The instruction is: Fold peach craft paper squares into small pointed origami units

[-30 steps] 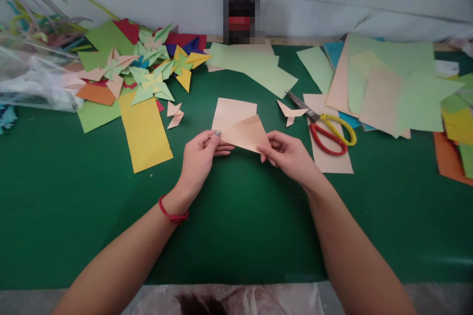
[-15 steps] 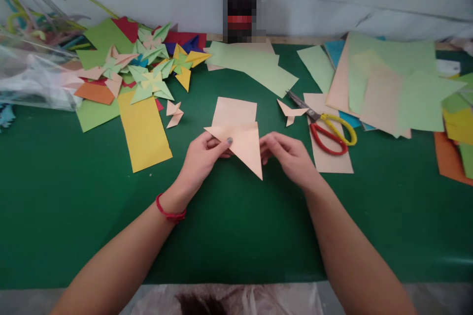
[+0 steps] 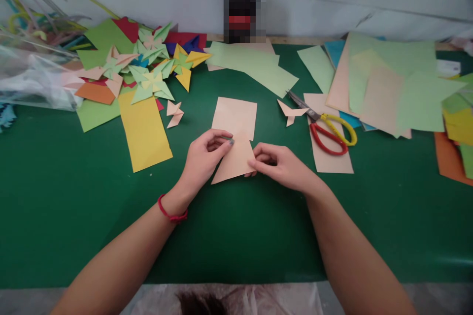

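Between my hands is a folded piece of peach paper (image 3: 236,160), its pointed corner aimed toward the lower left. My left hand (image 3: 207,155) pinches its upper left edge between thumb and fingers. On the other side, my right hand (image 3: 277,163) grips the right edge, thumb on top and fingertips beneath. Just beyond lies a flat peach sheet (image 3: 234,114), partly covered by the folded piece. Small folded peach pieces rest to either side, one at the left (image 3: 175,113) and one at the right (image 3: 291,112), the latter touching the scissors' blades.
Scissors (image 3: 328,128) with red and yellow handles lie on a peach strip (image 3: 330,162) at the right. A yellow sheet (image 3: 146,133) and a pile of folded paper stars (image 3: 151,78) are at the left. Green sheets (image 3: 402,93) overlap at the back right of the green table (image 3: 236,241).
The folded peach paper has turned, its long point swinging from lower right to lower left. My right hand has moved in and taken hold of its right edge.
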Motion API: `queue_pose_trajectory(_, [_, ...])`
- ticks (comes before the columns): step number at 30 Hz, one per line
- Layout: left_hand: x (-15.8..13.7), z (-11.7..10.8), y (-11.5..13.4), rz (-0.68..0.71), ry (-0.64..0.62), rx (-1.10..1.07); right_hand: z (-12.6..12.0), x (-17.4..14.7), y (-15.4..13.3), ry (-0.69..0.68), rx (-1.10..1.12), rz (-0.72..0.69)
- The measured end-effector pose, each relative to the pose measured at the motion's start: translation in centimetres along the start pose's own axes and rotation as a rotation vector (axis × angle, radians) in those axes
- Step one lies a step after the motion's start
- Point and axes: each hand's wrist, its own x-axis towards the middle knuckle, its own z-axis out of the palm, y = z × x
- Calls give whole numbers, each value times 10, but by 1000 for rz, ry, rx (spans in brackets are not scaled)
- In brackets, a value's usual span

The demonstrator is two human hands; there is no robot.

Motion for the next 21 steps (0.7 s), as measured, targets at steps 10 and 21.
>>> queue_pose_trajectory(10, [-2,-2,-1,68,-55,200,-2,4,5,161,2,-14])
queue_pose_trajectory(21, [-5,0,-3,533,-19,621,-10,9,17,501,59,-26])
